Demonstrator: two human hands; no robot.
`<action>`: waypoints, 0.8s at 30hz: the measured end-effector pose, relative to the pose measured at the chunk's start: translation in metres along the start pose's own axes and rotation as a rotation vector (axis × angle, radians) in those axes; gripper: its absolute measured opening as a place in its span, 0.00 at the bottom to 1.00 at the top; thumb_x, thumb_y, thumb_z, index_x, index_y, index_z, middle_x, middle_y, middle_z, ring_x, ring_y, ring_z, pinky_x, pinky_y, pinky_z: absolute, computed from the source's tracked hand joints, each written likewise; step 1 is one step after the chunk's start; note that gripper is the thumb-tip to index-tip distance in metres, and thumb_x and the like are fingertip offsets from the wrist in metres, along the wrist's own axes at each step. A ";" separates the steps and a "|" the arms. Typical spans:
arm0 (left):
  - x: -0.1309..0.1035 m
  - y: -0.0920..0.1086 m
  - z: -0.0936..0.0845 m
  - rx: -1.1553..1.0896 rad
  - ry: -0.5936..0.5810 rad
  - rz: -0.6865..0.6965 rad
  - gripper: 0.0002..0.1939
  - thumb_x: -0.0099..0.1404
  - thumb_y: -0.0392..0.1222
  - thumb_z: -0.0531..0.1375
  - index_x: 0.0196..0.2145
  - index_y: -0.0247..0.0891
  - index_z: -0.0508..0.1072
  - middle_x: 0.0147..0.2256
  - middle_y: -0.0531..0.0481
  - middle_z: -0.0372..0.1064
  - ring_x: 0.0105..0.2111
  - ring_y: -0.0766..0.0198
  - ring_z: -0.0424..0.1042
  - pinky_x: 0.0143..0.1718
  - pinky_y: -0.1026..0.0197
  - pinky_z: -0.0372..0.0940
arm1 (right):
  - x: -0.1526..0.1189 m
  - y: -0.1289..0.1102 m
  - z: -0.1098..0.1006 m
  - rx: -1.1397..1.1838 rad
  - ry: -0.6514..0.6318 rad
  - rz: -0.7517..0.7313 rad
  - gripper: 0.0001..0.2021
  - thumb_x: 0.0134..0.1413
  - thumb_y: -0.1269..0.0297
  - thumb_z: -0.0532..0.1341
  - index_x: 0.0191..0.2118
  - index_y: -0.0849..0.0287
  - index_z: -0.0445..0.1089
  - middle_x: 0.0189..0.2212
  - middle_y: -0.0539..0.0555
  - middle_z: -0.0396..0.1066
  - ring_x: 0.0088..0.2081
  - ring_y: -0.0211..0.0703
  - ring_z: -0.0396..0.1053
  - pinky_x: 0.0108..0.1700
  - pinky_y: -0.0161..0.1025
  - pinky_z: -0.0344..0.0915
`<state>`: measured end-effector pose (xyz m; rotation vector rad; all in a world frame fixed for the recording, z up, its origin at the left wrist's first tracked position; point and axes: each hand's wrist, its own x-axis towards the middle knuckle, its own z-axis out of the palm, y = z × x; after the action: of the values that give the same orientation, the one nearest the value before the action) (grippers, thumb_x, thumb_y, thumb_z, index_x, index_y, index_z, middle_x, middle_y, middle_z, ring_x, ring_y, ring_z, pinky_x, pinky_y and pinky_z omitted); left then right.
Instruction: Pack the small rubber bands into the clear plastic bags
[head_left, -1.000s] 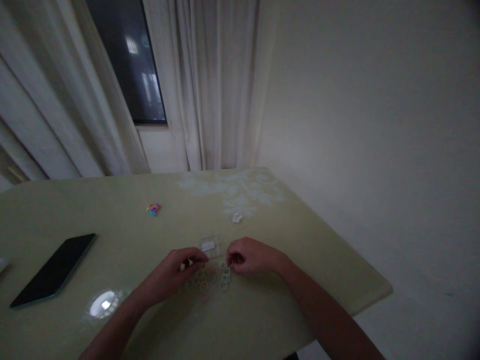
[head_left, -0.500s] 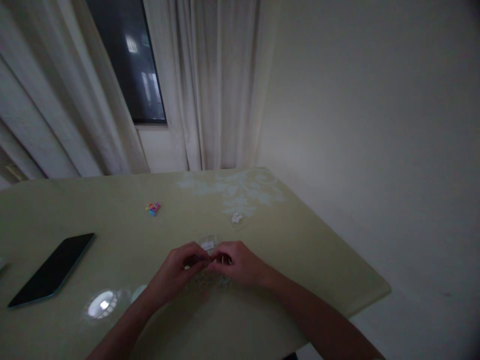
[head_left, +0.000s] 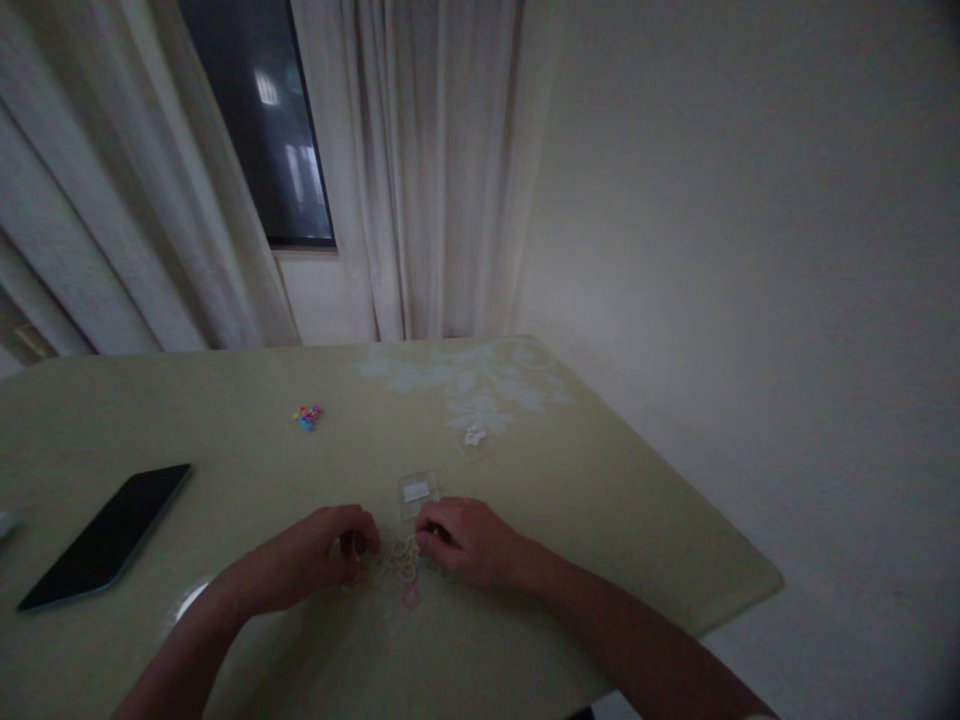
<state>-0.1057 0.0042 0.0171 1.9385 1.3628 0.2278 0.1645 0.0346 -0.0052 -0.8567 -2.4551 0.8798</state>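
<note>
Several small pale rings [head_left: 407, 562] lie in a loose pile on the table between my hands, with pinkish ones at the near side. My left hand [head_left: 330, 555] is left of the pile, its fingers curled downward; whatever is between them is too small to make out. On the right side of the pile, my right hand [head_left: 469, 540] has thumb and fingers bent close together, and their tips are in shadow. Just beyond the rings is a small clear box [head_left: 418, 490] with a white label, close to my right fingertips.
A dark tablet [head_left: 109, 535] lies at the left. Small colourful pieces [head_left: 307, 417] form a cluster farther back. White pieces [head_left: 474, 436] rest on something clear beyond the box. The table [head_left: 637, 500] meets a wall on the right.
My hands, which met over the rings, have come apart. My left hand has moved left and slightly down. More of the rings and the clear box now show.
</note>
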 end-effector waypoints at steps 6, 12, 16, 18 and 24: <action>-0.001 -0.017 0.003 0.001 -0.070 -0.073 0.09 0.51 0.38 0.59 0.30 0.38 0.78 0.30 0.50 0.75 0.33 0.55 0.74 0.34 0.61 0.62 | -0.001 0.002 -0.004 0.144 0.027 0.081 0.06 0.65 0.65 0.61 0.38 0.60 0.75 0.28 0.48 0.69 0.30 0.36 0.64 0.34 0.33 0.57; 0.001 -0.024 0.006 0.031 -0.040 -0.072 0.09 0.53 0.39 0.60 0.32 0.39 0.78 0.31 0.50 0.76 0.33 0.55 0.74 0.32 0.62 0.61 | 0.000 0.006 -0.004 0.327 0.049 0.105 0.08 0.63 0.61 0.64 0.38 0.61 0.76 0.27 0.48 0.69 0.29 0.36 0.63 0.34 0.33 0.59; 0.002 -0.019 0.000 0.046 -0.018 -0.062 0.07 0.55 0.41 0.59 0.29 0.39 0.77 0.28 0.51 0.75 0.31 0.55 0.74 0.32 0.61 0.61 | 0.000 0.006 -0.003 0.331 0.056 0.108 0.09 0.62 0.60 0.65 0.38 0.61 0.77 0.27 0.48 0.69 0.29 0.36 0.63 0.33 0.33 0.59; 0.002 -0.017 0.000 0.061 -0.001 -0.068 0.07 0.55 0.41 0.59 0.28 0.39 0.77 0.27 0.50 0.75 0.30 0.55 0.73 0.31 0.61 0.60 | 0.000 0.006 -0.003 0.319 0.060 0.101 0.09 0.62 0.60 0.65 0.38 0.61 0.77 0.27 0.49 0.69 0.29 0.36 0.64 0.34 0.33 0.59; 0.000 -0.011 0.007 0.200 0.052 -0.113 0.07 0.54 0.40 0.57 0.25 0.38 0.75 0.25 0.51 0.73 0.28 0.57 0.72 0.29 0.61 0.57 | 0.000 0.005 -0.003 0.320 0.073 0.110 0.10 0.62 0.59 0.65 0.38 0.61 0.78 0.27 0.49 0.70 0.29 0.36 0.64 0.34 0.33 0.60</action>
<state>-0.1098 0.0023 0.0048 2.0216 1.5760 0.0906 0.1678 0.0392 -0.0060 -0.8931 -2.1425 1.2167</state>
